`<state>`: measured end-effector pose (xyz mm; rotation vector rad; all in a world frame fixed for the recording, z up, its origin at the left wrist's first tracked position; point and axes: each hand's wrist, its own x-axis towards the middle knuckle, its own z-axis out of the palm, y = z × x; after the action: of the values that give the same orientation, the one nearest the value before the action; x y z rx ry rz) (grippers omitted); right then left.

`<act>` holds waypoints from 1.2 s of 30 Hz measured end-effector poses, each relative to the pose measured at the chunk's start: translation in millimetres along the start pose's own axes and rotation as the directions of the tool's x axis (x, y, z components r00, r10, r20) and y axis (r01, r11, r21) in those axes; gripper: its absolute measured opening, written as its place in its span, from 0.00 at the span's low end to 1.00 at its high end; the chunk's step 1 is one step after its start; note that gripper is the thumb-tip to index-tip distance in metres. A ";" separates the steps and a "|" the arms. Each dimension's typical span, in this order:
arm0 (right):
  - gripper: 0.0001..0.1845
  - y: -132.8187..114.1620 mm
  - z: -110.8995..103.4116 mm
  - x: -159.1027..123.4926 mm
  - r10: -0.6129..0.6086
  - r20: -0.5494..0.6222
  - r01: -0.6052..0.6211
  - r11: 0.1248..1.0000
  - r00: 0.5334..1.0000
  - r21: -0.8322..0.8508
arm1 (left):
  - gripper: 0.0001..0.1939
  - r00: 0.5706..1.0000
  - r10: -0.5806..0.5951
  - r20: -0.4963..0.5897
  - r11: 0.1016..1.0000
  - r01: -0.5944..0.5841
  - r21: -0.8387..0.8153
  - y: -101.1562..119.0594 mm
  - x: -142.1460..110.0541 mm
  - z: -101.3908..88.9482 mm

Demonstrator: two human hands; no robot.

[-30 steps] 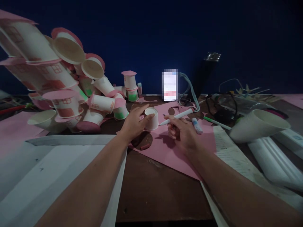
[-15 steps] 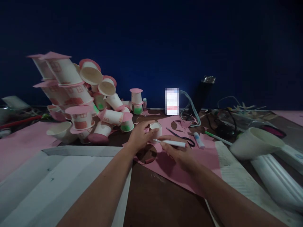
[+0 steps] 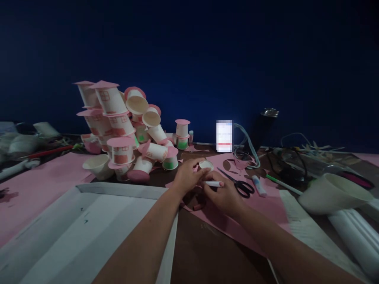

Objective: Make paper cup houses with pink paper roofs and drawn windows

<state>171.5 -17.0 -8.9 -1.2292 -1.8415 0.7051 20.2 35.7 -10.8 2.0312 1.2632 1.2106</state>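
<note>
My left hand (image 3: 189, 176) is closed around a small white paper cup (image 3: 206, 165), its open rim facing up. In my right hand (image 3: 222, 195) is a white marker (image 3: 213, 184), held close against the cup's near side; the tip is hidden by my fingers. Both hands are above a pink paper sheet (image 3: 260, 215) with round holes cut in it. A dark red marker cap (image 3: 198, 206) lies just below my hands. Black-handled scissors (image 3: 243, 188) and a glue stick (image 3: 259, 186) rest on the sheet to the right.
Paper cups with pink paper roofs (image 3: 121, 152) are piled at the left. A white box lid (image 3: 112, 232) lies in front of them. A lit phone (image 3: 224, 136) stands at the back, beside a dark flask (image 3: 263, 128). A large pale cup (image 3: 331, 193) lies tipped at right.
The camera view has shifted, so the scene sits further right and slightly lower. My right hand has turned the marker and brought it nearer the cup, which my left hand still holds.
</note>
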 end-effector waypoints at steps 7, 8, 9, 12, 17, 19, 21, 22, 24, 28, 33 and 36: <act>0.06 1.1 7.5 2.6 0.007 0.067 -0.005 0.999 0.998 -0.036 | 0.21 1.000 -0.006 -0.010 1.000 0.006 0.007 0.0 -0.5 0.4; 0.06 2.5 8.3 2.5 0.011 0.071 -0.009 0.999 0.997 -0.036 | 0.20 1.000 -0.006 -0.009 1.000 0.006 0.006 -0.1 -0.6 0.4; 0.06 3.8 8.8 2.4 0.015 0.074 -0.013 0.999 0.997 -0.035 | 0.20 1.000 -0.005 -0.008 1.000 0.005 0.005 0.0 -0.8 0.4; 0.06 6.7 9.1 2.4 0.024 0.081 -0.021 0.999 0.996 -0.039 | 0.20 1.000 -0.004 -0.002 1.000 0.004 -0.001 0.2 -1.1 0.1; 0.05 8.7 7.7 2.4 0.032 0.074 -0.026 0.997 0.997 -0.071 | 0.21 1.000 0.000 0.004 1.000 0.000 -0.013 -0.2 -1.1 -0.2; 0.05 8.4 6.9 2.3 0.028 0.077 -0.021 0.996 0.997 -0.086 | 0.21 1.000 -0.002 0.001 1.000 0.002 -0.015 -0.6 -1.0 0.0; 0.06 7.3 6.0 2.1 0.017 0.086 -0.009 0.996 0.996 -0.094 | 0.20 1.000 -0.003 0.002 1.000 0.003 -0.017 -0.8 -0.9 0.3; 0.06 6.6 5.4 2.0 0.011 0.090 -0.002 0.995 0.996 -0.096 | 0.20 1.000 -0.004 0.002 1.000 0.004 -0.018 -0.7 -0.9 0.3; 0.07 5.1 3.9 1.6 -0.003 0.097 0.013 0.995 0.995 -0.101 | 0.20 1.000 -0.002 0.004 1.000 0.002 -0.018 -0.6 -1.1 0.3; 0.06 4.0 -0.4 0.7 -0.005 0.092 0.018 0.991 0.996 -0.132 | 0.20 1.000 0.003 0.004 1.000 -0.003 -0.019 -1.1 -1.9 -0.3; 0.07 6.5 -8.1 2.2 0.030 0.058 -0.019 0.983 0.998 -0.182 | 0.22 1.000 0.002 0.011 1.000 -0.002 -0.015 -2.8 -1.6 -0.2; 0.08 9.3 -13.6 3.9 0.055 0.039 -0.046 0.981 0.998 -0.189 | 0.22 1.000 -0.004 0.012 1.000 0.004 -0.009 -2.0 -0.8 0.1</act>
<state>186.8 -9.7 -7.8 -1.3960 -1.9551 0.6002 19.2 35.9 -12.7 2.0256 1.2532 1.1992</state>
